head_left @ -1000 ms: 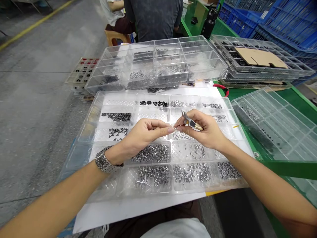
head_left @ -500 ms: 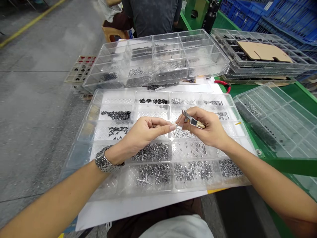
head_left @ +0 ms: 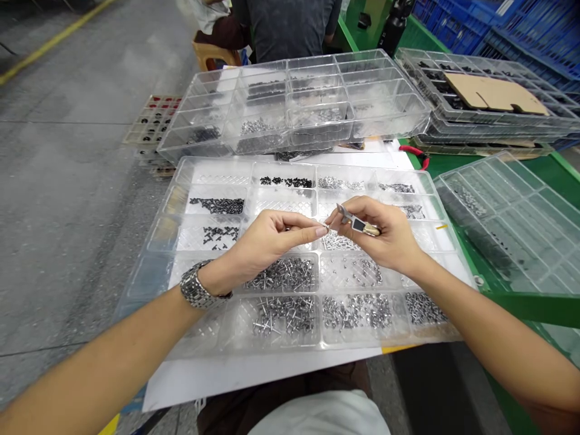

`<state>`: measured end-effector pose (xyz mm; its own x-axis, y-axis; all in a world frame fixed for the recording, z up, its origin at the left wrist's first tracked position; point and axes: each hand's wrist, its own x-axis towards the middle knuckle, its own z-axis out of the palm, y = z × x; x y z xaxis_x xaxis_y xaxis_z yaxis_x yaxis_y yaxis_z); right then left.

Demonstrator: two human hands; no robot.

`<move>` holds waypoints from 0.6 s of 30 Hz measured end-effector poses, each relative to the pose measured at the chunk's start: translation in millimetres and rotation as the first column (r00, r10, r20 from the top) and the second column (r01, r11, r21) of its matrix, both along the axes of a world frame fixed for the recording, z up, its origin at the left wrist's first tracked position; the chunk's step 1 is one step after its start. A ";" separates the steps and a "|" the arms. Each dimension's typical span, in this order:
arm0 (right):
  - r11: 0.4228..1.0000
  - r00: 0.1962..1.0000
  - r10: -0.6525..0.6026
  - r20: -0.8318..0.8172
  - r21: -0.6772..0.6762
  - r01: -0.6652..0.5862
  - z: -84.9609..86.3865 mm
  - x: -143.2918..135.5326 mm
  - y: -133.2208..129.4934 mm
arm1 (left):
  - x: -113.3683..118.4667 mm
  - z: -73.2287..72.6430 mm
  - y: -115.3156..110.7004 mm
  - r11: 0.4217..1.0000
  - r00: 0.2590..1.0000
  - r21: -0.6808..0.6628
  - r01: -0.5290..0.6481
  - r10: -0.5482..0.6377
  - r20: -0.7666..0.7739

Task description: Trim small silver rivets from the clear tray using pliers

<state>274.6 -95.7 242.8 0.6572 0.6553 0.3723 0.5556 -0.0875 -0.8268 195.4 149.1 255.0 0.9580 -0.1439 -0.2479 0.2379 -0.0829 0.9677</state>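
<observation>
My left hand (head_left: 281,235) is closed, thumb and forefinger pinched at the tips on something too small to name. Close by, my right hand (head_left: 380,232) is wrapped around small pliers (head_left: 353,222), their metal jaws pointing up and to the left. The right thumb and forefinger tips nearly meet the left fingertips. Both hands are above a clear compartment tray (head_left: 281,205) of small metal parts. Silver pins and cross-shaped pieces (head_left: 285,317) fill its front compartments; black parts (head_left: 220,206) lie at the back left.
Behind stands another clear divided tray (head_left: 290,136). Stacked trays with a cardboard piece (head_left: 496,93) are at the back right, near blue crates (head_left: 534,36). An additional clear tray (head_left: 521,211) leans on the green table at right. A seated person (head_left: 287,30) is ahead.
The view has shifted slightly, so the trays appear a little further right. Both hands keep their grips, fingertips still close together; the pliers stay in the right hand.
</observation>
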 end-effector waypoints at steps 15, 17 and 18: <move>1.000 0.999 0.022 0.035 0.001 -0.022 4.0 -3.9 -0.5 | -0.5 -6.5 4.3 0.999 0.999 -0.035 0.033 -0.032 0.033; 1.000 1.000 0.021 -0.010 -0.003 -0.021 3.1 -4.2 -1.3 | -0.8 -6.2 3.1 0.999 0.999 -0.035 0.030 -0.029 0.032; 1.000 0.999 0.016 -0.032 -0.008 -0.016 2.7 -4.4 -1.6 | -0.9 -5.5 2.4 0.999 0.999 -0.037 0.029 -0.027 0.030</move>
<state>270.2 -97.3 245.6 0.6582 0.6689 0.3455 0.5300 -0.0858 -0.8436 194.5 151.5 249.4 0.9604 -0.1796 -0.2130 0.2069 -0.0524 0.9770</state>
